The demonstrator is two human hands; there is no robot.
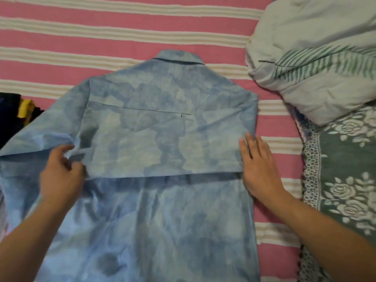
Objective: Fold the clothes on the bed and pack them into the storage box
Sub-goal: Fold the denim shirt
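Observation:
A blue cloud-patterned shirt lies back side up on the pink striped bed sheet, collar at the far end. Its right sleeve is folded across the back; the left sleeve spreads out to the left. My left hand pinches the cloth near the left armhole, fingers curled into the fabric. My right hand lies flat with straight fingers at the shirt's right edge, beside the folded part. No storage box is in view.
A pale grey pillow with green stripes sits at the right. Below it lies a green blanket with white roses. Dark clothes with a yellow patch are at the left edge.

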